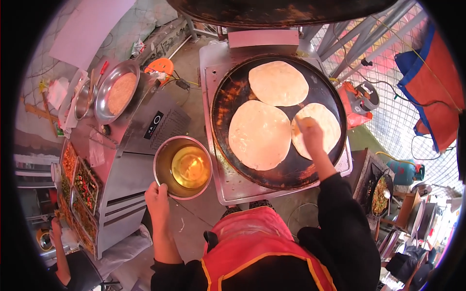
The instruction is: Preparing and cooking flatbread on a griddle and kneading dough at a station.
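My left hand point(157, 198) grips the near left rim of a metal pot point(164, 160), held beside the griddle's left edge. Clear yellow liquid, apparently oil, lies in the pot. My right hand point(312, 134) is over the right-hand flatbread point(326, 120), its fingertips blurred; whether they hold a small tool cannot be made out. Two more flatbreads lie on the round black griddle point(233, 83): a large one with a shiny top point(260, 136) at the left front, and another point(278, 83) at the back. All three look pale.
A raised dark lid point(284, 12) overhangs the back. On the left counter stand a metal basin point(100, 105) of light brown filling and several trays of chopped food point(86, 187). Another person's hand point(55, 229) is near those trays. Rightward are a wok point(380, 194) and a gas cylinder point(402, 171).
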The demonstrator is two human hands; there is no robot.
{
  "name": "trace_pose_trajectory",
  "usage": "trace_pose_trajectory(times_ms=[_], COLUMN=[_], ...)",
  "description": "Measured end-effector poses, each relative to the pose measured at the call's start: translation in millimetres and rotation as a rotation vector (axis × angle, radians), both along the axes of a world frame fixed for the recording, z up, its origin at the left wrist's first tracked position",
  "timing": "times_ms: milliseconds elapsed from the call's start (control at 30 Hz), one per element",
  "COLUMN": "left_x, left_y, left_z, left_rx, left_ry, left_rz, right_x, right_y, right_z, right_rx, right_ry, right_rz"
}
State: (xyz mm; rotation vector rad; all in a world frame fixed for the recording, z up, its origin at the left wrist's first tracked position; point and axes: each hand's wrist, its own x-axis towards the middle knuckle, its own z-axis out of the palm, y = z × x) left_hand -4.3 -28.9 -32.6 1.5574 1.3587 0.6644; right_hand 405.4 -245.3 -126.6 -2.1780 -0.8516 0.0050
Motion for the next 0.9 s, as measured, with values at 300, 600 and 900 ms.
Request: trace_pose_trajectory(times_ms=[300, 600, 900], left_x=[31, 101, 200], left_y=[4, -3, -34], left_z=[11, 10, 6], left_rx=[0.008, 0.215, 0.243], left_ry=[0.043, 0.248, 0.216], left_rz=[-0.078, -0.385, -0.562], right_x=[-132, -38, -61], right_y=[14, -30, 34], right_z=[30, 113, 108], right_rx=[-0.261, 0.491, -0.063], right_ry=[0.239, 0.43, 0.048], right_rz=[0.477, -0.211, 0.239])
